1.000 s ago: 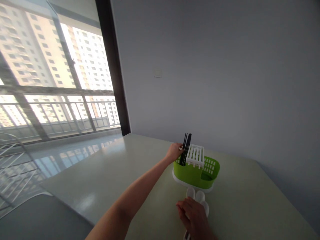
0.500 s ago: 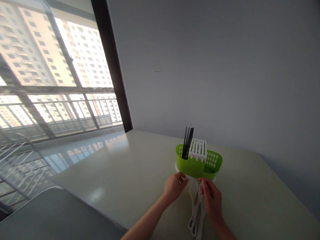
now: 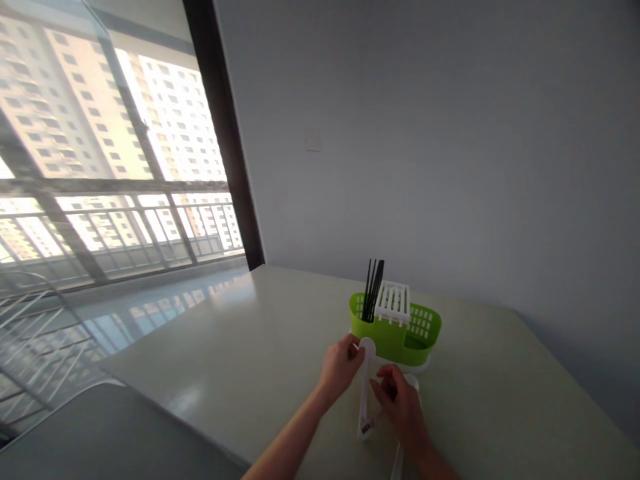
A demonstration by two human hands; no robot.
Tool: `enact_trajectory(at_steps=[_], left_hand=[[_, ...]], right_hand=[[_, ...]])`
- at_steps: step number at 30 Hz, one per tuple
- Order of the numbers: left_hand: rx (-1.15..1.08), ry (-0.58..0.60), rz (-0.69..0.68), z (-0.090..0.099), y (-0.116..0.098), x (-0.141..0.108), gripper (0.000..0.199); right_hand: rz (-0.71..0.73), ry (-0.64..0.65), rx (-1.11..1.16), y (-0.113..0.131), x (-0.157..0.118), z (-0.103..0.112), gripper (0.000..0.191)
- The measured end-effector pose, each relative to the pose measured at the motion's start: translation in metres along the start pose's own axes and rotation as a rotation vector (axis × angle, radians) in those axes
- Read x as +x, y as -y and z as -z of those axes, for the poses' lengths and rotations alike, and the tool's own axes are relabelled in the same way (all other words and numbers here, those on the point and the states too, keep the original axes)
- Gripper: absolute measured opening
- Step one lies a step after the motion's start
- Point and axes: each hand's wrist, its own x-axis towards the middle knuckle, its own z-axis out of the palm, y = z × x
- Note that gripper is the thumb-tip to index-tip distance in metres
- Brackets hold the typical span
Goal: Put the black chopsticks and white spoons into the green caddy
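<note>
My left hand pinches a white spoon by its round bowl. The spoon's handle points down toward me. To the right, my right hand hovers low over the table, thumb and forefinger apart. Partly beneath it lies a second white spoon, its handle coming out below the wrist. A short piece of another white handle shows between the hands; its other end is hidden. Just beyond both hands stands a green basket on a white base, with black chopsticks upright in its left part.
A white slotted rack sits across the middle of the basket. The pale table reaches back to the grey wall. A grey chair back stands at the lower left, before a wire rack and the window.
My left hand has taken hold of a spoon's bowl and lifted it, moving slightly left. My right hand has shifted left and down, its fingers spreading. The spoons have separated.
</note>
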Motion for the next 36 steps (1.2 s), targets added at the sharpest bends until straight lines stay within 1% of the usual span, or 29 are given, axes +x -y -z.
enact_trajectory(at_steps=[1, 3, 5, 7, 9, 12, 13, 17, 20, 22, 24, 26, 29, 31, 33, 34, 36], left_hand=[[-0.008, -0.059, -0.041, 0.009, -0.004, -0.002, 0.016], [0.0, -0.141, -0.117, 0.022, -0.012, -0.008, 0.017], [0.014, -0.173, -0.178, 0.028, -0.018, -0.017, 0.016], [0.012, -0.177, -0.23, 0.028, -0.02, -0.025, 0.014], [-0.008, -0.177, -0.259, 0.024, -0.02, -0.032, 0.013], [-0.053, -0.188, -0.268, 0.019, -0.019, -0.039, 0.011], [-0.062, -0.19, -0.265, 0.018, -0.019, -0.04, 0.011], [-0.05, -0.17, -0.274, 0.02, -0.021, -0.042, 0.012], [-0.019, -0.162, -0.307, 0.024, -0.022, -0.042, 0.012], [-0.009, -0.186, -0.334, 0.031, -0.024, -0.039, 0.012], [-0.008, -0.257, -0.353, 0.043, -0.03, -0.031, 0.011], [-0.016, -0.362, -0.36, 0.06, -0.04, -0.018, 0.01], [-0.039, -0.511, -0.363, 0.088, -0.058, 0.014, 0.014], [-0.036, -0.572, -0.359, 0.1, -0.068, 0.039, 0.018], [0.005, -0.577, -0.343, 0.104, -0.072, 0.064, 0.019], [0.038, -0.555, -0.326, 0.102, -0.072, 0.076, 0.019], [0.126, -0.473, -0.265, 0.093, -0.067, 0.095, 0.019]], right_hand=[[0.013, 0.028, -0.027, 0.0, -0.001, -0.001, 0.028], [0.05, 0.105, -0.071, 0.001, -0.002, -0.004, 0.029], [0.086, 0.173, -0.101, 0.004, -0.004, -0.005, 0.029], [0.109, 0.203, -0.122, 0.006, -0.006, -0.005, 0.026], [0.116, 0.193, -0.14, 0.007, -0.007, -0.006, 0.024], [0.118, 0.167, -0.188, 0.006, -0.007, -0.008, 0.015], [0.126, 0.163, -0.208, 0.006, -0.006, -0.008, 0.015], [0.167, 0.168, -0.248, 0.005, -0.005, -0.011, 0.027], [0.166, 0.178, -0.236, 0.005, -0.005, -0.012, 0.028], [0.16, 0.184, -0.205, 0.004, -0.005, -0.012, 0.024], [0.141, 0.198, -0.169, 0.003, -0.006, -0.011, 0.019], [0.119, 0.207, -0.152, 0.001, -0.006, -0.009, 0.022], [0.106, 0.205, -0.165, 0.0, -0.006, -0.008, 0.026], [0.119, 0.217, -0.178, 0.001, -0.006, -0.008, 0.026], [0.142, 0.232, -0.187, 0.002, -0.005, -0.008, 0.024], [0.152, 0.24, -0.191, 0.002, -0.005, -0.009, 0.023], [0.166, 0.255, -0.197, 0.001, -0.005, -0.01, 0.023]])
